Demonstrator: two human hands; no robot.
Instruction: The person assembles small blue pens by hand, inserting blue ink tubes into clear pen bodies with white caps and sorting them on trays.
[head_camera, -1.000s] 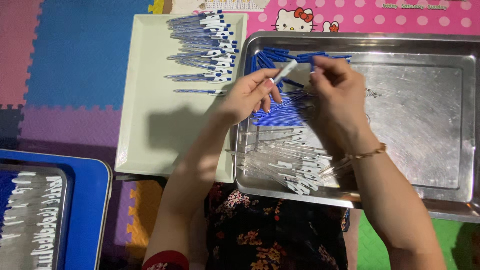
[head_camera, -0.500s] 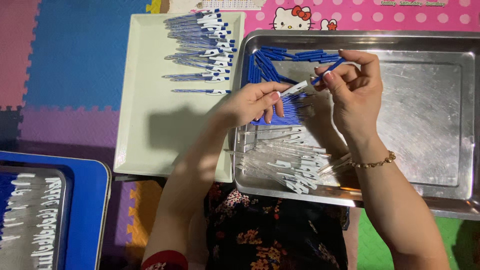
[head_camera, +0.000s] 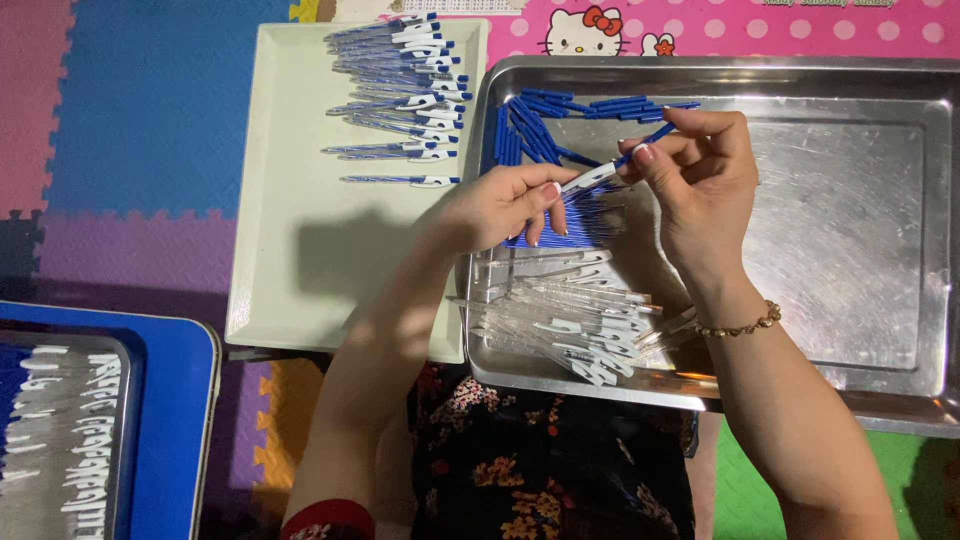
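Note:
My left hand (head_camera: 498, 207) pinches a clear pen barrel with a white clip (head_camera: 590, 178) over the steel tray (head_camera: 860, 240). My right hand (head_camera: 700, 175) holds a blue refill (head_camera: 655, 135) whose end meets the barrel's tip. Below the hands lies a heap of clear barrels (head_camera: 575, 320). A pile of loose blue refills (head_camera: 545, 125) fills the tray's far left corner. Assembled pens (head_camera: 400, 80) lie in rows at the far end of the cream tray (head_camera: 300, 250) to the left.
A blue tray (head_camera: 170, 400) at the lower left holds a grey inner tray with white clips in rows (head_camera: 90, 440). Coloured foam floor mats (head_camera: 130, 120) surround everything. My floral-patterned clothing (head_camera: 520, 470) shows at the bottom.
My right hand has lifted and moved right with a blue refill. The left hand keeps the barrel, now angled toward the refill, and the two parts meet.

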